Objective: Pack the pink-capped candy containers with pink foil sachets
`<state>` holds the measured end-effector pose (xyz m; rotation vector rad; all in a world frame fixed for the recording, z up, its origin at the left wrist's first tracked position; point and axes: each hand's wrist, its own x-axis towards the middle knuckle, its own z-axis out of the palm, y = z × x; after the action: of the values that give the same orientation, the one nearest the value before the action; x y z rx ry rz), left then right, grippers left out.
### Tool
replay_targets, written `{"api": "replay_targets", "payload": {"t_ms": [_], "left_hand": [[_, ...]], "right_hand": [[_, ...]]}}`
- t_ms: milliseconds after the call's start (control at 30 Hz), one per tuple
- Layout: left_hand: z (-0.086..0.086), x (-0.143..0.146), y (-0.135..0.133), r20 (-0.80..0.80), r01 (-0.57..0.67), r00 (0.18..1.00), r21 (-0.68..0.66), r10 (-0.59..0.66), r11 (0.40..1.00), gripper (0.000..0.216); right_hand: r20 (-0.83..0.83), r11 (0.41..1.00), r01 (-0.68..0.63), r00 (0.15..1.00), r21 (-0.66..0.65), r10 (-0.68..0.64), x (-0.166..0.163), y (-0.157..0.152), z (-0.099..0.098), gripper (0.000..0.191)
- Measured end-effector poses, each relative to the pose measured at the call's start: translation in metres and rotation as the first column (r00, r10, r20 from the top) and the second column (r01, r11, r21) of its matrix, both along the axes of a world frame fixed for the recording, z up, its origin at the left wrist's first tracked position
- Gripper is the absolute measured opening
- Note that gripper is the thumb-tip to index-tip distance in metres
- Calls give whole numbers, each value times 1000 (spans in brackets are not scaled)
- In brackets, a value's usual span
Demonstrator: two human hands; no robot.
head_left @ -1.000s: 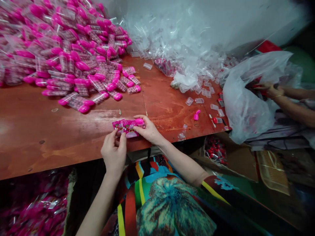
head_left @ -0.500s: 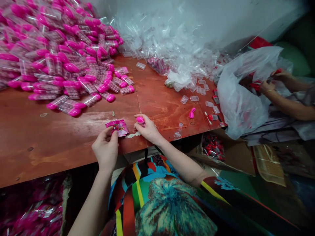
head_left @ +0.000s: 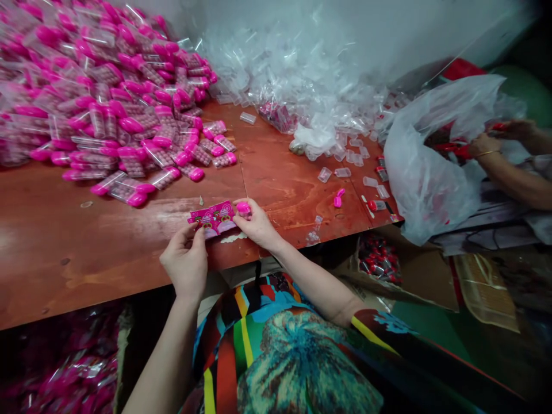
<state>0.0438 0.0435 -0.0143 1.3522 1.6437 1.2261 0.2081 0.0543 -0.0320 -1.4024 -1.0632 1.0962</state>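
Observation:
Between my hands, just above the table's front edge, is a pink printed paper card [head_left: 215,217] with small pictures on it. My left hand [head_left: 186,259] pinches the card's left end between thumb and fingers. At its right end, my right hand [head_left: 259,229] has thumb and fingertips closed at the card's edge. That same hand also holds a small pink-capped bottle [head_left: 244,208]; most of the bottle's body is hidden by the fingers.
Pink-capped clear bottles of pink beads [head_left: 129,121] are heaped at the back left. Clear plastic cases [head_left: 293,63] pile up at the back. A pink piece [head_left: 338,198] lies right of my hands. Another person's hands [head_left: 485,144] work over a plastic bag [head_left: 414,167]. Below are boxes of packets.
The card shows wider, opened out to the right, where its end now meets my right hand. Both hands stay in nearly the same place; the view has shifted slightly.

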Motion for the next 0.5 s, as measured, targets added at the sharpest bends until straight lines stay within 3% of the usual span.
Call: {"api": "replay_targets", "payload": {"t_ms": [67, 133, 233, 300, 367, 433, 500], "left_hand": [[5, -3, 2, -229, 65, 972, 67, -48, 996, 22], [14, -4, -1, -391, 89, 920, 119, -36, 989, 22], [31, 1, -12, -400, 33, 916, 172, 39, 985, 28], [37, 6, -21, -217, 59, 975, 52, -47, 997, 29], [38, 13, -26, 107, 170, 983, -214, -150, 962, 33], [36, 19, -28, 416, 310, 901, -418, -123, 854, 37], [34, 22, -28, 570, 368, 820, -462, -47, 807, 40]], "right_hand": [[31, 1000, 19, 999, 2, -19, 8, -1, 0, 34], [-55, 1000, 2, 998, -17, -3, 15, -5, 4, 34], [-264, 995, -82, 962, -59, 64, 25, -16, 15, 39], [-369, 983, -170, 920, -64, 135, 28, -24, 22, 44], [-447, 966, -254, 871, -55, 204, 29, -31, 26, 48], [-505, 946, -317, 828, -66, 243, 28, -38, 28, 50], [-533, 937, -335, 813, -100, 234, 25, -42, 28, 51]]}}
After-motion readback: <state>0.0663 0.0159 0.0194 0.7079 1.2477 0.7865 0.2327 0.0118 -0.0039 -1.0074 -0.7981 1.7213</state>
